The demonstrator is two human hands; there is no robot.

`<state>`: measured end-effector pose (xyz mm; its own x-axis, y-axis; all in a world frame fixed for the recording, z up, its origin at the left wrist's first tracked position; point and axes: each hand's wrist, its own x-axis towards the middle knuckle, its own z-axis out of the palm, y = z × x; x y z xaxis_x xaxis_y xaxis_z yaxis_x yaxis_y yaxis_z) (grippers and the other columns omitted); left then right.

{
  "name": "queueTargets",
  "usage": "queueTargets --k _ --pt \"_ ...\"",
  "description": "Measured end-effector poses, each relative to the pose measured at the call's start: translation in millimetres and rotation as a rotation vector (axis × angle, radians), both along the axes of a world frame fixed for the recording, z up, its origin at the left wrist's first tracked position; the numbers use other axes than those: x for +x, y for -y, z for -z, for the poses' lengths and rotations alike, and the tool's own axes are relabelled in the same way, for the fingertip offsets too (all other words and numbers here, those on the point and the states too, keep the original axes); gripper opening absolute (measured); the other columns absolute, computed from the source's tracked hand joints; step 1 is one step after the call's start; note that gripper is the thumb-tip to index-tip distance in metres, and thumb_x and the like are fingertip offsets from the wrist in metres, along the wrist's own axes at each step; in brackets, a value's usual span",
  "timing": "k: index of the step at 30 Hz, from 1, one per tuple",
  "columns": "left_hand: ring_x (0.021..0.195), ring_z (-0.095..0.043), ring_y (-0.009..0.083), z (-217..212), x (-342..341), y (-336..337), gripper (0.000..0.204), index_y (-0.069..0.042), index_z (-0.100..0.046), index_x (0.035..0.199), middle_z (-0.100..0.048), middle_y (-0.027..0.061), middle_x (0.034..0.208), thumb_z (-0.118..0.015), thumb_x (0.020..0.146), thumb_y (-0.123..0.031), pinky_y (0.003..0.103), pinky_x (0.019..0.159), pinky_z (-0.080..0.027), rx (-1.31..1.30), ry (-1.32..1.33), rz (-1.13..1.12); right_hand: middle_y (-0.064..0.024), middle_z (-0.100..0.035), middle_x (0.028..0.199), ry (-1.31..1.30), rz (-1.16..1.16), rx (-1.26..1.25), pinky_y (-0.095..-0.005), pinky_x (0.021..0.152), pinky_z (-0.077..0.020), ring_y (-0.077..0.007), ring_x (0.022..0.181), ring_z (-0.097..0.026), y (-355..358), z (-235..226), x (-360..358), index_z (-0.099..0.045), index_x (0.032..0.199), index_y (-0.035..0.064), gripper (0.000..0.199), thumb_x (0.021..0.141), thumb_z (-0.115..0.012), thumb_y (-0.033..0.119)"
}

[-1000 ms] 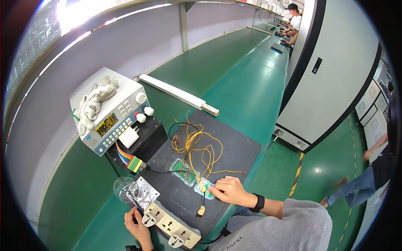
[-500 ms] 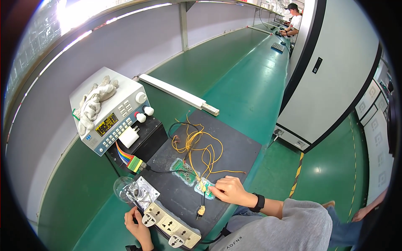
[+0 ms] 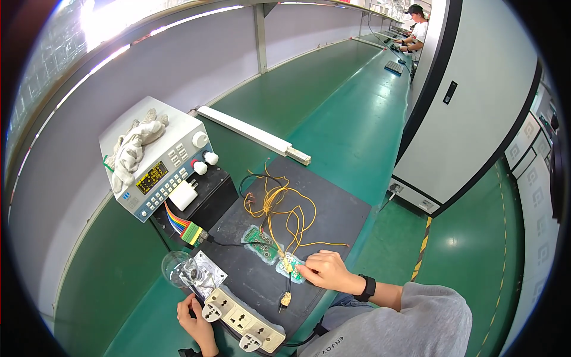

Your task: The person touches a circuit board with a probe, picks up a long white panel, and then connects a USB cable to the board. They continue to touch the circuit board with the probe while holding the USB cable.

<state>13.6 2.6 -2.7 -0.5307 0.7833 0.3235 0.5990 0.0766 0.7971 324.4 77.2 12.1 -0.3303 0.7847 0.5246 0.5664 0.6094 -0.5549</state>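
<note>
My right hand [image 3: 328,270] is closed, its fingers curled and its thumb and fingertip at the right edge of a small green circuit board [image 3: 282,275]. Yellow wires [image 3: 295,209] run loosely from this board across a dark mat. Just to its left lies a larger green circuit board [image 3: 254,239] with a clear wrap around it. My left hand [image 3: 196,324] rests beside a beige power strip [image 3: 241,320], fingers loosely bent and apart, with nothing visible in them. Above that hand, a clear glass bulb [image 3: 179,269] sits by a white square plate [image 3: 209,272].
A bench power supply [image 3: 156,163] with gloves [image 3: 135,146] on top stands on a black box [image 3: 208,199]. A short black plug lead [image 3: 285,299] lies on the mat [image 3: 339,205]. Behind it is a white bar [image 3: 244,130]. A tall grey cabinet [image 3: 476,89] rises at right.
Both of my hands stay where they were. At the right edge, another person's hand and leg have gone out of view. The far worker's arms have shifted slightly.
</note>
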Motion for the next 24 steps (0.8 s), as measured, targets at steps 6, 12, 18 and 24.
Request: queueTargets --k 6,12,18,24 --pt "0.072 -0.05 0.0212 0.4 -0.2 -0.5 0.014 0.002 -0.064 0.092 -0.056 0.0084 0.078 -0.057 0.087 -0.009 0.033 0.068 -0.039 0.011 -0.02 0.001 -0.0069 -0.042 0.048 0.003 -0.001 -0.008 -0.0338 0.047 -0.0332 -0.0223 0.043 -0.044 -0.1 -1.9 0.1 -0.048 0.051 0.0048 0.037 0.08 -0.067 0.015" --pt "0.07 -0.05 0.0209 -1.7 0.8 -0.6 0.013 0.001 -0.064 0.092 -0.056 0.0083 0.078 -0.057 0.087 -0.009 0.032 0.066 -0.039 0.019 -0.036 0.01 -0.0066 -0.042 0.048 -0.006 -0.002 0.001 -0.0336 0.046 -0.0332 -0.0227 0.042 -0.043 -0.1 -1.5 -0.2 -0.048 0.051 0.0046 0.037 0.08 -0.067 0.015" --pt "0.07 -0.05 0.0203 0.9 -0.7 -0.6 0.013 0.001 -0.064 0.092 -0.055 0.008 0.077 -0.057 0.086 -0.008 0.032 0.066 -0.039 0.024 -0.037 0.003 -0.0065 -0.044 0.048 0.006 0.004 0.009 -0.0335 0.047 -0.0339 -0.0227 0.043 -0.044 -0.2 -1.1 -0.5 -0.049 0.051 0.0046 0.035 0.08 -0.067 0.015" --pt "0.069 -0.05 0.0196 -1.3 1.0 -0.8 0.013 0.002 -0.064 0.092 -0.055 0.0078 0.076 -0.057 0.085 -0.007 0.032 0.067 -0.039 0.02 -0.022 0.003 -0.0066 -0.045 0.048 0.003 0.001 0.004 -0.0334 0.047 -0.0344 -0.0226 0.043 -0.046 -0.2 0.2 -0.4 -0.05 0.051 0.0049 0.035 0.08 -0.067 0.016"
